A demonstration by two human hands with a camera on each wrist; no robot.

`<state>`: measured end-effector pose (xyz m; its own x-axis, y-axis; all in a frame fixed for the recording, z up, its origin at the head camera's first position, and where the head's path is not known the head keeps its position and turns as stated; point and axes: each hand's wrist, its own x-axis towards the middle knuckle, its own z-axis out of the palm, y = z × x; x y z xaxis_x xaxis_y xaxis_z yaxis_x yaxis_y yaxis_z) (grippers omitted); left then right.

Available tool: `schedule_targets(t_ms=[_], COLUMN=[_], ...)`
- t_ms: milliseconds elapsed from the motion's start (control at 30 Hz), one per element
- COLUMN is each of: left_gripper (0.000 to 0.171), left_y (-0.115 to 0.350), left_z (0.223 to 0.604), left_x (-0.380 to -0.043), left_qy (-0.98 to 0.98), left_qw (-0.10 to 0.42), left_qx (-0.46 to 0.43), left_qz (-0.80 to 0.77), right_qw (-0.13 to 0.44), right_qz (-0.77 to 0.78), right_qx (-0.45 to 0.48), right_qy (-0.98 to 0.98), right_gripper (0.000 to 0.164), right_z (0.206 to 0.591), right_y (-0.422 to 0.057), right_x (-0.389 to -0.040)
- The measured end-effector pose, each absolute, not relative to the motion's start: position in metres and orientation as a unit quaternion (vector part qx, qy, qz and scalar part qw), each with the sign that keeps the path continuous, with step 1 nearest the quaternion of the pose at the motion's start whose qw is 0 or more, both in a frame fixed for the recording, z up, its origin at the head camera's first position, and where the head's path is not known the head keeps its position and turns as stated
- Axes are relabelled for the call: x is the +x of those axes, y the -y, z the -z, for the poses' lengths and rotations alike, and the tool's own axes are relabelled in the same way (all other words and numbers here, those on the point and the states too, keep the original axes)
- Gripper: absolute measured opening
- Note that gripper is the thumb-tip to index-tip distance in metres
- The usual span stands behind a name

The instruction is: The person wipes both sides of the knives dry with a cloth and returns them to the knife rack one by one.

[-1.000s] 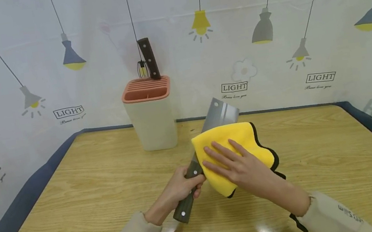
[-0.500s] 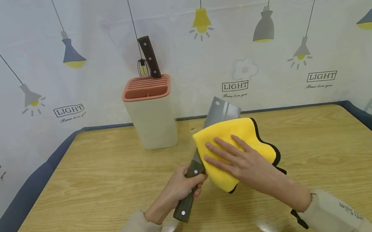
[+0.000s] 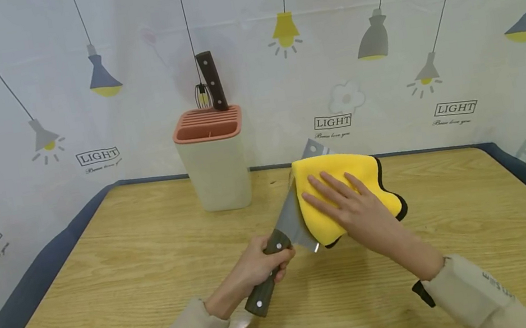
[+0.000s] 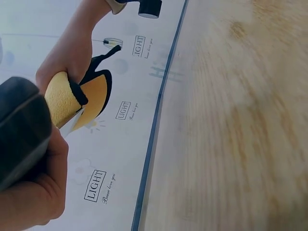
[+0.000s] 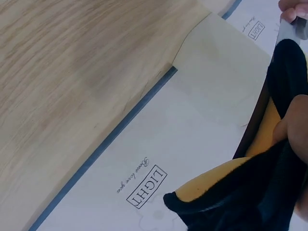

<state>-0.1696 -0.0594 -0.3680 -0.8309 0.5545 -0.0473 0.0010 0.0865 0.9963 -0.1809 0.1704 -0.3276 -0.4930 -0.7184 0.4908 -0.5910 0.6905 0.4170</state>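
Note:
My left hand grips the dark handle of a cleaver, which is held tilted over the table with its blade pointing up and right. A folded yellow cloth with black edging covers most of the blade. My right hand lies on the cloth with its fingers spread over the top. In the right wrist view, its thumb sits on the underside, pinching the cloth about the blade. The blade's holed corner shows beyond the cloth. Close by in the left wrist view is the butt of the cleaver handle.
A white knife holder with a pink-red slotted top stands at the back left of the wooden table. One dark-handled knife is upright in it. A printed curtain hangs behind the table.
My right hand and the cloth have slid up and to the right along the blade, baring its part near the handle and covering more of the far end. My left hand has stayed in place.

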Motion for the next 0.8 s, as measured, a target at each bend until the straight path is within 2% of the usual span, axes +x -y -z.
schedule_targets(t_ms=[200, 467, 800], left_gripper=[0.012, 0.016, 0.011], left_y=[0.060, 0.060, 0.058], left_z=[0.369, 0.371, 0.373], left_x=[-0.168, -0.168, -0.166], left_qy=[-0.705, -0.708, -0.709], left_qw=[0.214, 0.220, 0.221], left_qx=[0.202, 0.209, 0.218], left_qz=[-0.645, -0.638, -0.634], right_qw=[0.311, 0.306, 0.290], right_qz=[0.074, 0.065, 0.055], right_qx=[0.353, 0.316, 0.275], right_qy=[0.879, 0.896, 0.915], right_gripper=[0.089, 0.089, 0.070], right_z=[0.326, 0.325, 0.321], right_y=[-0.179, -0.186, -0.191], right_x=[-0.187, -0.195, -0.199])
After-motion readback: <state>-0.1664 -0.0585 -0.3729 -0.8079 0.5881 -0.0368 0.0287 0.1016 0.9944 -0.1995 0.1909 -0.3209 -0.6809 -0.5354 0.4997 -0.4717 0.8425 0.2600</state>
